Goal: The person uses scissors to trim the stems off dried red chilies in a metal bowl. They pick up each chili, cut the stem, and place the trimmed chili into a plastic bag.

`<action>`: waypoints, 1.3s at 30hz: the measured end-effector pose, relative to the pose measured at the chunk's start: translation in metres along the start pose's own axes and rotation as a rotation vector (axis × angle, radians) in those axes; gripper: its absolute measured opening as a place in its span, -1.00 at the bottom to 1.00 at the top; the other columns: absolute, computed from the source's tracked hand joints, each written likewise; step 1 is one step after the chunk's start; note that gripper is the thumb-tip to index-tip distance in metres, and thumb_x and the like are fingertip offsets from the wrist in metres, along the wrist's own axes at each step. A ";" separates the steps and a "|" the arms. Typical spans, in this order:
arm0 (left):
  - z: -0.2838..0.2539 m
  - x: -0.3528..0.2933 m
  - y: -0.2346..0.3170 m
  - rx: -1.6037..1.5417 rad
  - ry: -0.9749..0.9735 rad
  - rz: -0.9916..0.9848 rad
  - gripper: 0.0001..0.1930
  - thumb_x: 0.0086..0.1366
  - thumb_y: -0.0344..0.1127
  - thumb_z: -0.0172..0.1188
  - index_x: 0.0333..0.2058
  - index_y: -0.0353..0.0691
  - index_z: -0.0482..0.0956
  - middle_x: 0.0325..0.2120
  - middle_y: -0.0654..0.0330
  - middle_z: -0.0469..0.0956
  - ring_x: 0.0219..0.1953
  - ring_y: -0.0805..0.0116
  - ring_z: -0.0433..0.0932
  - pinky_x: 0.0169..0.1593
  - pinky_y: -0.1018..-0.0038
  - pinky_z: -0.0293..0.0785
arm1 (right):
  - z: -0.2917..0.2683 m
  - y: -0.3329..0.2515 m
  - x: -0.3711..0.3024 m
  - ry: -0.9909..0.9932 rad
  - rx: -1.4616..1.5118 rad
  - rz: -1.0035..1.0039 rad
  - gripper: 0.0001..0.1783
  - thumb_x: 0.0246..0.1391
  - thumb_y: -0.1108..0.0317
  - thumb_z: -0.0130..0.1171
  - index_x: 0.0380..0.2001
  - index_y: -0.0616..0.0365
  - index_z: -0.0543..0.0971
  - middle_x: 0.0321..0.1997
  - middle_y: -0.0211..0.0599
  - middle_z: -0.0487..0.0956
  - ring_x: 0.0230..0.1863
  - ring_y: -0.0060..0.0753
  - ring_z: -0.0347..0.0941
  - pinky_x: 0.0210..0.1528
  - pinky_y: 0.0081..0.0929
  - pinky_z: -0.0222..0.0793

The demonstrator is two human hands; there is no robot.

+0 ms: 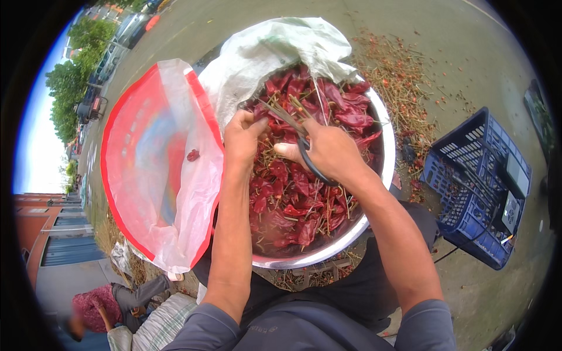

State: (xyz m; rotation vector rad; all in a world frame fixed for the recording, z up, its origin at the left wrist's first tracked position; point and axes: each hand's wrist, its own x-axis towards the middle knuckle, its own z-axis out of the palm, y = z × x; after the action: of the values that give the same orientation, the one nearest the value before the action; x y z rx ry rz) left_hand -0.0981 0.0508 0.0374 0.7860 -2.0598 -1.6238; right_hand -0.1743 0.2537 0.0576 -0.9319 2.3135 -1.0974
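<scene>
Wrinkled dark red dried chili peppers [298, 225] with thin pale stems fill a wide metal basin [388, 137] before me. My right hand [331, 152] grips a pair of scissors [283, 115]. Their black handle loop hangs below the palm, and the blades point up and left over the peppers. My left hand [243, 136], just left of the blade tips, is closed in a pinch above the basin. Dark red pepper shows at its fingertips, though the fingers hide most of what they hold. A white woven sack [281, 41] drapes over the basin's far rim.
A red-edged translucent plastic bag [175, 216] stands left of the basin, a bit of red pepper on it. Cut stems [398, 76] litter the ground at far right. A blue plastic crate [477, 231] holds dark items at right. Another person [96, 310] bends at lower left.
</scene>
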 end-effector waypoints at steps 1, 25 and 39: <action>0.002 -0.001 0.000 -0.006 -0.023 0.001 -0.92 0.27 -0.50 0.26 -0.33 -0.32 0.52 -0.47 0.20 0.59 -0.46 0.48 0.51 -0.33 0.52 0.44 | 0.000 -0.002 -0.001 0.017 0.000 -0.014 -0.16 -0.03 -0.40 0.27 -0.19 0.31 0.56 -0.32 0.19 0.64 -0.17 0.24 0.61 -0.10 0.05 0.47; 0.037 0.008 0.022 0.415 0.019 0.449 -0.84 0.30 -0.33 0.13 -0.30 -0.30 0.58 -0.53 -0.06 0.58 -0.48 -0.04 0.58 -0.34 0.24 0.48 | 0.002 -0.009 -0.006 -0.239 1.038 0.102 -0.44 0.24 -0.26 0.14 -0.41 0.07 0.44 -0.62 -0.56 0.28 -0.71 -0.74 0.17 -0.73 -0.66 0.10; 0.039 -0.008 0.037 0.157 -0.112 0.302 -0.78 0.42 -0.28 0.13 -0.17 -0.30 0.66 -0.45 0.32 0.62 -0.43 0.56 0.52 -0.31 0.51 0.47 | 0.020 -0.013 -0.013 -0.310 1.484 0.036 -0.43 0.31 -0.27 0.04 -0.27 0.11 0.42 -0.55 -0.51 0.33 -0.67 -0.71 0.19 -0.68 -0.68 0.13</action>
State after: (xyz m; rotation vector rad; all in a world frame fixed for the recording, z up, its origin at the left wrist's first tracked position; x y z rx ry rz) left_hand -0.1228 0.0916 0.0640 0.4121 -2.2773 -1.3813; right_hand -0.1476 0.2468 0.0567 -0.3520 0.7606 -1.9230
